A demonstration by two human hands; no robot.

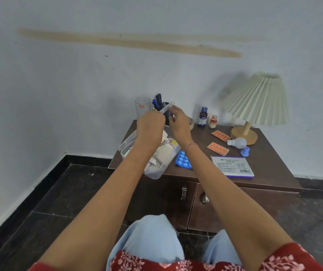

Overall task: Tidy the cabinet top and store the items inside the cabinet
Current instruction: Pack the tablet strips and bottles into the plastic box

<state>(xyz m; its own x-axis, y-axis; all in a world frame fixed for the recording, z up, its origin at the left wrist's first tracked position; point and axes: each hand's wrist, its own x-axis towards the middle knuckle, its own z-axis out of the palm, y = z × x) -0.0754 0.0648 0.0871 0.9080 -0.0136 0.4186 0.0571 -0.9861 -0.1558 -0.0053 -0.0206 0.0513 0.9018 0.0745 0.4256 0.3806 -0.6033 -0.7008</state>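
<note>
Left hand (150, 125) and right hand (178, 122), fingers curled, pinch a pale strip (165, 110) above the open plastic box (155, 175) on the cabinet (270, 169) (doors shut); lowering it flat should avoid snagging.

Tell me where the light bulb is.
In the head view the bulb lies on its side on the right of the cabinet top, just in front of the lamp base, with a small blue piece right beside it.

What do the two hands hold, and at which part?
A thin pale strip: the left hand pinches its lower end, the right hand its upper end.
</note>
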